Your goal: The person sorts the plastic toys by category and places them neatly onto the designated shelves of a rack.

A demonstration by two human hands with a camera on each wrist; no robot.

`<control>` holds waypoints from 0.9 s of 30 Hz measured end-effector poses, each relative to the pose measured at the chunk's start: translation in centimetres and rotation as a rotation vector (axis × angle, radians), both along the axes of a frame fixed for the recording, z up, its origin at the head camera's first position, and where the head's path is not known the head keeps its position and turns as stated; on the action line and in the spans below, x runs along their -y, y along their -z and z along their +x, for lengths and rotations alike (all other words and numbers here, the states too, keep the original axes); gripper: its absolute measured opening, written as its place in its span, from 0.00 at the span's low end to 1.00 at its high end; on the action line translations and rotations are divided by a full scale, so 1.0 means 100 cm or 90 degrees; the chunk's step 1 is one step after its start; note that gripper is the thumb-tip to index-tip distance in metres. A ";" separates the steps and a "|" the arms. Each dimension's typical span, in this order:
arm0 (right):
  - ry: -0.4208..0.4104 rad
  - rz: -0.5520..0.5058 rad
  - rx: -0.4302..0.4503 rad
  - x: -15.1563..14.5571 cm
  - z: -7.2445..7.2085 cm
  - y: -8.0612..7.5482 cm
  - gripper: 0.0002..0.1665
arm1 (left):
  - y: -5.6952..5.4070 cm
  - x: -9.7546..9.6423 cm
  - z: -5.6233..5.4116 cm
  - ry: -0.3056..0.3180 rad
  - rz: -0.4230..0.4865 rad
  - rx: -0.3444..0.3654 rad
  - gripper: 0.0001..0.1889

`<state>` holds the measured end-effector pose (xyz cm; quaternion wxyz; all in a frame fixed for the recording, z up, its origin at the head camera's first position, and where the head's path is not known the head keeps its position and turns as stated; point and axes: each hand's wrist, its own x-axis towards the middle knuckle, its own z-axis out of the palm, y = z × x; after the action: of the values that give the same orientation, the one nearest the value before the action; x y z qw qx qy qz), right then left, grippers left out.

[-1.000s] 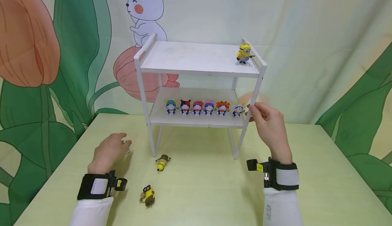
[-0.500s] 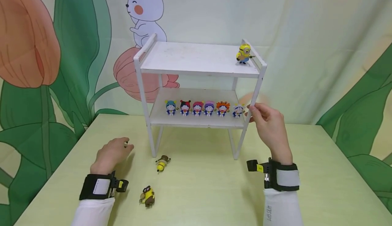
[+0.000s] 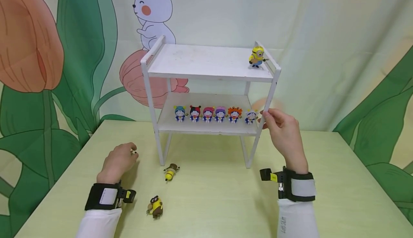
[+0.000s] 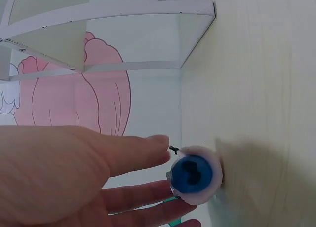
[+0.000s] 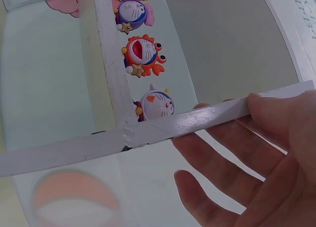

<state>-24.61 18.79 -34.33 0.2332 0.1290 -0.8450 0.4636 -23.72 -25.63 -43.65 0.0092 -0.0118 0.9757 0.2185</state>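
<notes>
Behind the back edge of the pale yellow-green counter hangs a creased, pale green cloth backdrop, printed with a white rabbit on a pink flower, a large orange tulip beyond the left edge, and broad green leaves by the back right corner, in soft light.

Printed white rabbit, orange tulip, pale-yellow table

In the head view, the left fingers hide most of a figurine; both sleeves leave the bottom edge.
</notes>
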 end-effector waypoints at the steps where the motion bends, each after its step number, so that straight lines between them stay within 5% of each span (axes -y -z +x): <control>1: 0.001 0.001 0.000 0.000 0.000 0.000 0.19 | 0.000 0.000 0.000 -0.002 0.005 -0.006 0.16; 9: 0.003 0.002 -0.004 0.000 0.001 0.000 0.18 | 0.001 0.000 0.001 0.006 0.029 -0.048 0.17; 17: 0.005 0.003 -0.003 -0.001 0.000 0.000 0.18 | -0.001 -0.003 0.003 -0.001 0.003 0.023 0.25; 27: -0.001 0.005 -0.013 0.000 0.000 0.000 0.18 | 0.001 -0.006 0.003 0.005 -0.009 0.029 0.21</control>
<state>-24.61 18.83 -34.36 0.2411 0.1354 -0.8444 0.4588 -23.45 -25.08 -43.72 0.0325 -0.0128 0.9767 0.2116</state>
